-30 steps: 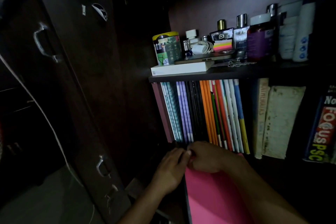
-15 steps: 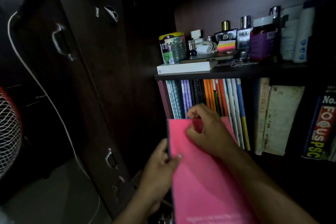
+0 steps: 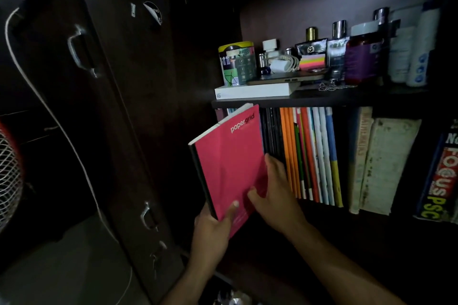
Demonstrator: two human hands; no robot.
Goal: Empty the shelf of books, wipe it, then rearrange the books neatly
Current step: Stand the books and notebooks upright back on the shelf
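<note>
1. Change since the earlier frames: the pink soft-cover notebook with a black spine [image 3: 230, 163] has come up from below shelf level. One second ago only its upper part showed beneath the hands; it now stands nearly upright, its top corner at the underside of the dark wooden shelf board [image 3: 322, 100].
2. Position of the notebook: it is held in front of the left end of the row of thin upright notebooks with coloured spines [image 3: 307, 156], covering the leftmost ones. Its spine faces the viewer and tilts left. Whether its far edge has already entered the row cannot be told.
3. Left hand [image 3: 213, 233]: grips the notebook's lower spine corner, thumb across the pink cover, the other fingers behind it.
4. Right hand [image 3: 275, 193]: rests against the cover's right edge next to the dark spines, fingers fairly straight. It appears to press or steady the notebook, not clasp it.
5. Task reading: the shelf is well stocked, so the work appears to be in the rearranging phase, with this notebook going in at the left end. This is a judgement only.
6. Next move calls for: squaring the notebook upright so that it slides in without bending neighbouring covers.
</note>
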